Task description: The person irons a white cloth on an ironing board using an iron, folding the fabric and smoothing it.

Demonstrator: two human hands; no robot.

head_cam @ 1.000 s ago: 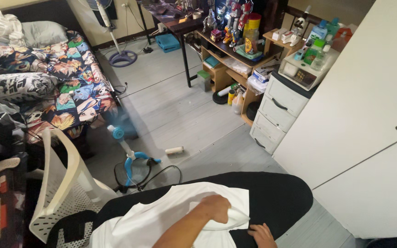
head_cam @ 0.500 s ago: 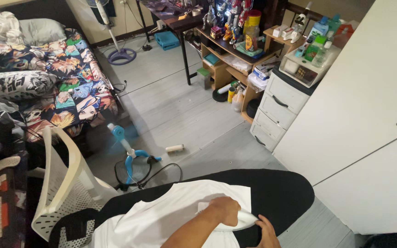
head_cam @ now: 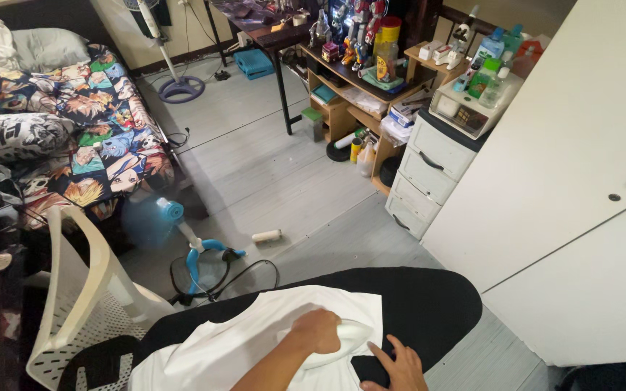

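Blue fan (head_cam: 182, 235) on floor, white chair (head_cam: 85, 289), drawers (head_cam: 429, 174).

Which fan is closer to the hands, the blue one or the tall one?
The small blue fan on the floor, just beyond the black ironing board, where the left hand presses the white cloth. The tall stand fan stands far off by the back wall.

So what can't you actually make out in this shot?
Head view only:
- White object under the left hand: hand covers most of it.
- White cloth and right hand: cut off by the bottom edge.
- Small blue fan: blades blurred.
- Shelf items: too small to identify.
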